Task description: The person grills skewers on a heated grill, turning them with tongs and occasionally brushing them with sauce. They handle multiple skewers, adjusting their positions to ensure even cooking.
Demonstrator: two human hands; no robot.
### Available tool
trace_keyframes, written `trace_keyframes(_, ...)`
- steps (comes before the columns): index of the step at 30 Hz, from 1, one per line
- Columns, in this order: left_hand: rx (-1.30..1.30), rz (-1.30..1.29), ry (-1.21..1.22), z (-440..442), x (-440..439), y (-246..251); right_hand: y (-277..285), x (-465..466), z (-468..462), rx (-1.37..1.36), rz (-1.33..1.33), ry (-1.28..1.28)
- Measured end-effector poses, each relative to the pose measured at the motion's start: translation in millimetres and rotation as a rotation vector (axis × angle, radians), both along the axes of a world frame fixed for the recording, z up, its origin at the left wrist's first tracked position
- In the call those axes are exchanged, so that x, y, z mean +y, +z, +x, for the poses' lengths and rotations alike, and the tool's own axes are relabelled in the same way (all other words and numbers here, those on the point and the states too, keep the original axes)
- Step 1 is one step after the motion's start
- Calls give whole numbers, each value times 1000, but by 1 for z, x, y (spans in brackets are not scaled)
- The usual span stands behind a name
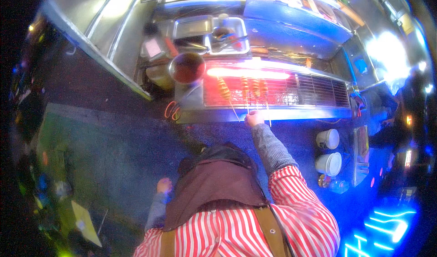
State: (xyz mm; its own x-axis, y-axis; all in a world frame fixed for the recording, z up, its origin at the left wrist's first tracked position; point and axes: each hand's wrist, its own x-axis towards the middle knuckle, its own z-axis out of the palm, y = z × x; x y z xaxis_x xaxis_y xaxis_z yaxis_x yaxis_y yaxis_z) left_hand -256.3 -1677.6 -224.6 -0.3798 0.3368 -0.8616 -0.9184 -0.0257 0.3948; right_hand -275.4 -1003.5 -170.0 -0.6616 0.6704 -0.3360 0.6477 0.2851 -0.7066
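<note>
Several spiral-cut pieces of food on skewers, which look like potato, lie over the wire grill grate. My right hand is at the grill's front ledge, its fingers closed around a skewer stick. Whether it pinches one stick or two is unclear. A leftmost spiral skewer slants apart from the others, its stick reaching over the ledge. Just right of my hand, another stick sticks out past the ledge. Low at my side hangs my left hand, blurred and away from everything on the counter.
A glowing red heating tube crosses the grill's left part. Left of it stands a pot of dark liquid. Behind are metal trays and a white tray with utensils. Lidded white buckets stand at right.
</note>
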Motion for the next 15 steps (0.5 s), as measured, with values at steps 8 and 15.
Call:
trace_keyframes(8,310,-278,-207,-61,140,68,36,-16,-1,-9,-207,-76)
trace_keyframes(15,383,-91,-409,-71,371,116,87,14,61,-43,-307,238)
